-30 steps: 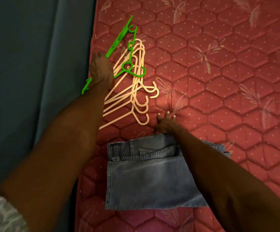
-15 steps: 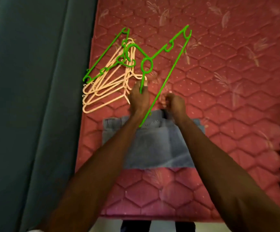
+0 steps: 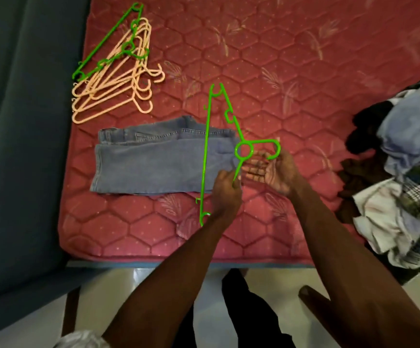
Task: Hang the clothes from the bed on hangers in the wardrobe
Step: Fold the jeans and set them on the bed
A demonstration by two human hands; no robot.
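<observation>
Folded blue jeans [image 3: 153, 162] lie flat on the red quilted mattress [image 3: 279, 71]. My left hand [image 3: 225, 194] grips one shoulder arm of a green plastic hanger [image 3: 206, 146] held just above the right end of the jeans. The hanger's hook points right. My right hand [image 3: 271, 169] is palm up, fingers relaxed, under the hook [image 3: 275, 149] and touching it. A pile of peach hangers [image 3: 118, 81] with another green hanger [image 3: 108, 43] on top lies at the mattress's far left.
A heap of mixed clothes [image 3: 404, 167], checked, white, blue and dark, sits at the right edge of the bed. A dark blue-grey curtain or wall [image 3: 23, 146] runs along the left. Pale floor [image 3: 141, 285] and my legs show below the mattress edge.
My left hand lifted one green hanger off the pile and carried it right, over the jeans. My right hand left the jeans' waistband and came palm up under the hook. The view pulled back.
</observation>
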